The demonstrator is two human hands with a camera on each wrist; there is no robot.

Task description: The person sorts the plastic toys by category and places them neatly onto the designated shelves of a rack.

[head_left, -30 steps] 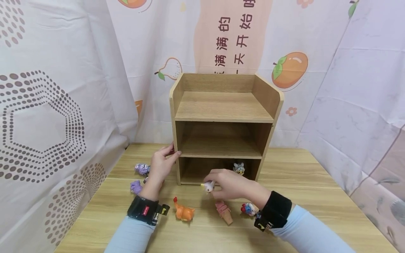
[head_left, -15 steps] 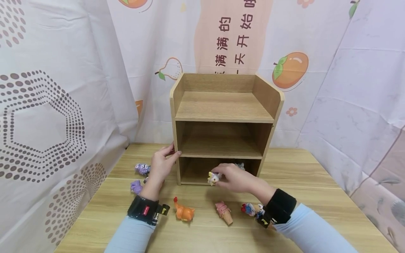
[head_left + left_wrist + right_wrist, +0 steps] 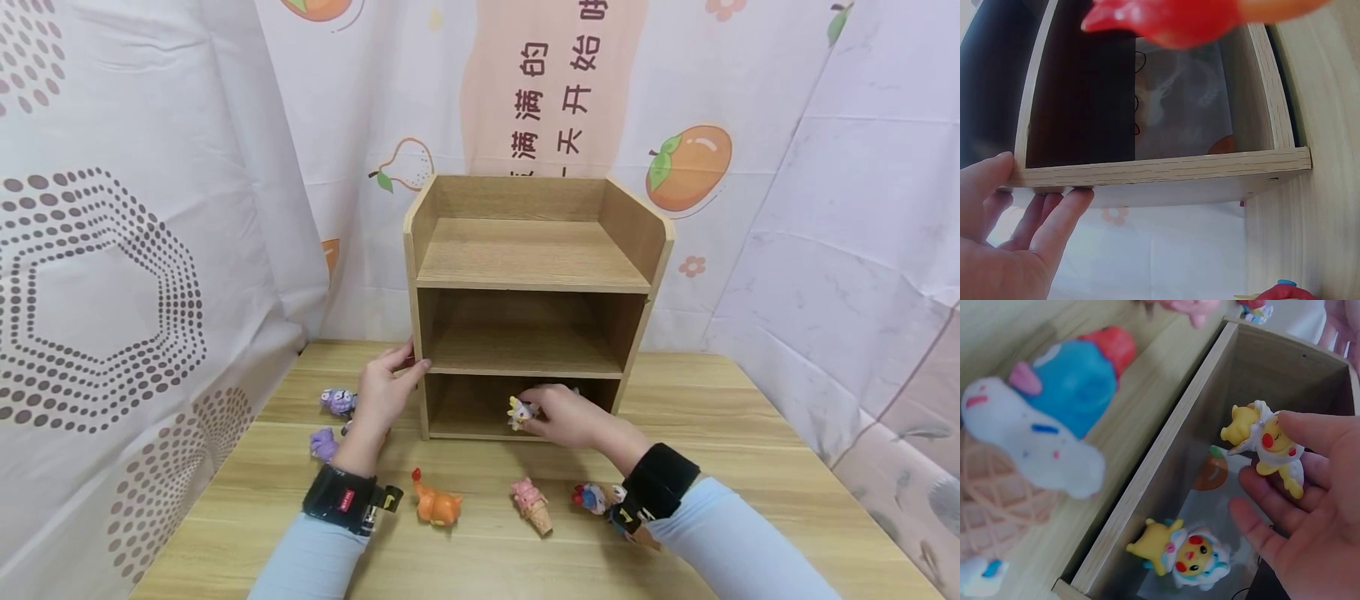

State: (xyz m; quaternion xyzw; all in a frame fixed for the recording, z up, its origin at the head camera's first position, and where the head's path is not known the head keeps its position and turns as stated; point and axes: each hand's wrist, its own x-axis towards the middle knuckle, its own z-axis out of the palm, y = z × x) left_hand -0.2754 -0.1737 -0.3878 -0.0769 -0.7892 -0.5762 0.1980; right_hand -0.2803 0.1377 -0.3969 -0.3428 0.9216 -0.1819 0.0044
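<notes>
My left hand holds the left side panel of the wooden shelf unit, thumb at the front edge and fingers along the outer face. At the mouth of the bottom compartment, my right hand pinches a small yellow toy figurine in a white costume between thumb and fingers. A second yellow figurine with a white and light-blue hood is inside that compartment, mostly hidden behind the right hand in the head view.
On the table in front are an orange figurine, a pink ice-cream-cone figurine and a blue-and-red cone figurine by the right wrist. Purple figurines are beside the left forearm. A patterned curtain hangs behind.
My right hand has carried the white-and-yellow figurine up and to the right, from in front of the bottom compartment to its opening. The left hand has stayed on the side panel.
</notes>
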